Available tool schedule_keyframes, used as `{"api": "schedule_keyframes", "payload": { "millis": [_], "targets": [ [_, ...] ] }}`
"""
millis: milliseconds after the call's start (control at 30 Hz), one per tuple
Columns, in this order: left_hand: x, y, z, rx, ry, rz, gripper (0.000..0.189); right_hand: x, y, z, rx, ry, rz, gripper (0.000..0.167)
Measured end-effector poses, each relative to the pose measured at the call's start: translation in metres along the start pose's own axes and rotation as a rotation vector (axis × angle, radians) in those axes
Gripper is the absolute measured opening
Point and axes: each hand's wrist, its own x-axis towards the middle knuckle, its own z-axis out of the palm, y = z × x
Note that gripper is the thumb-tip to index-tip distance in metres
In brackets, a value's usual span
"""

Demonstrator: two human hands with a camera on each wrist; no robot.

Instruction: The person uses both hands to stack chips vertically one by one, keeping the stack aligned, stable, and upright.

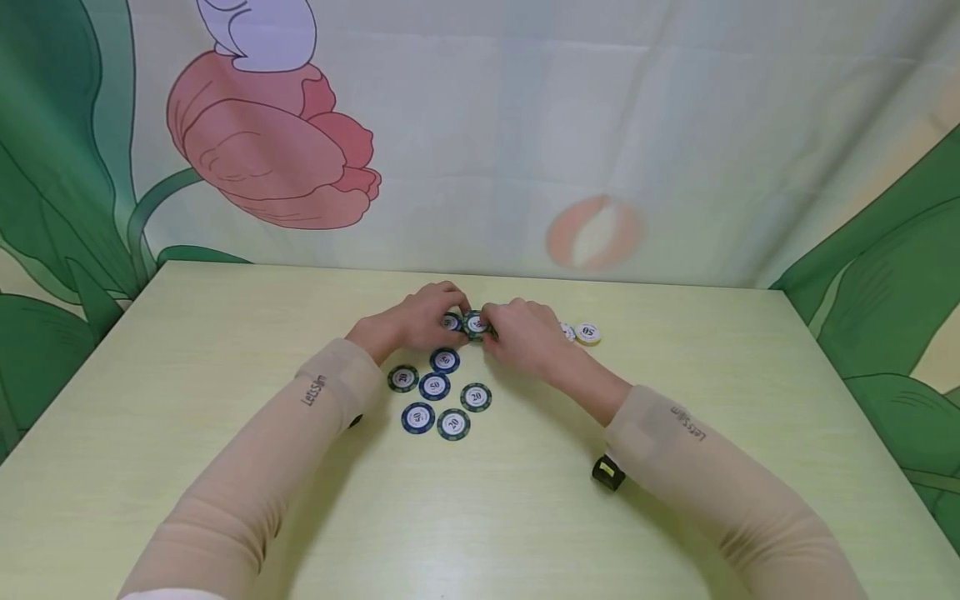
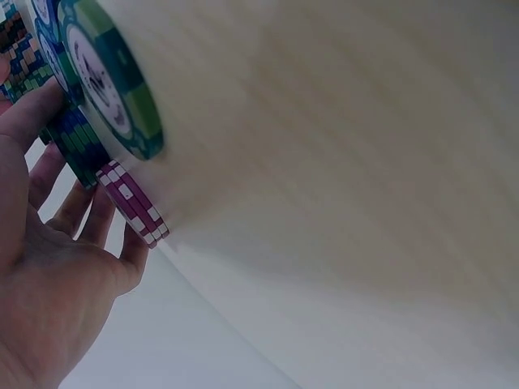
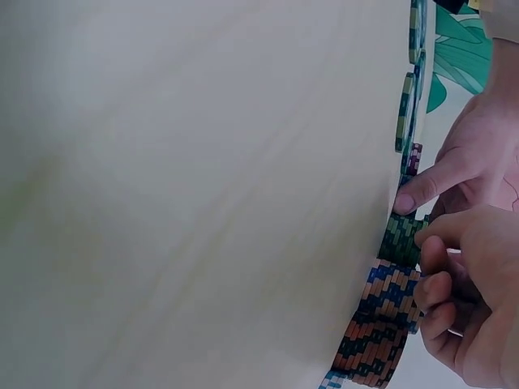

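Note:
Near the table's far edge, the left hand bends around a blue poker chip stack, thumb in front and fingers behind. Its thumb tip reaches the neighbouring green poker chip stack, marked on top with a number. From the other side the right hand pinches this green stack; in the right wrist view its other fingers are curled. A short purple-and-white chip stack stands by the left hand's little finger. Blue-and-orange chips and black-and-orange chips stand in line beside the right hand.
Several loose chips lie flat nearer the body, among them a blue chip and a green chip. White-and-yellow chips sit right of the right hand. A black wrist device hangs under the right sleeve. A printed curtain hangs behind the table.

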Motion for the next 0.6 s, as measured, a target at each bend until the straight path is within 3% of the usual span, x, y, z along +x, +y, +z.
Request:
{"api": "schedule_keyframes", "payload": {
  "millis": [600],
  "targets": [
    [-0.0007, 0.0006, -0.0009, 0.0, -0.002, 0.0, 0.036, 0.0006, -0.0016, 0.0, -0.011, 0.05, 0.01, 0.011]
  ]
}}
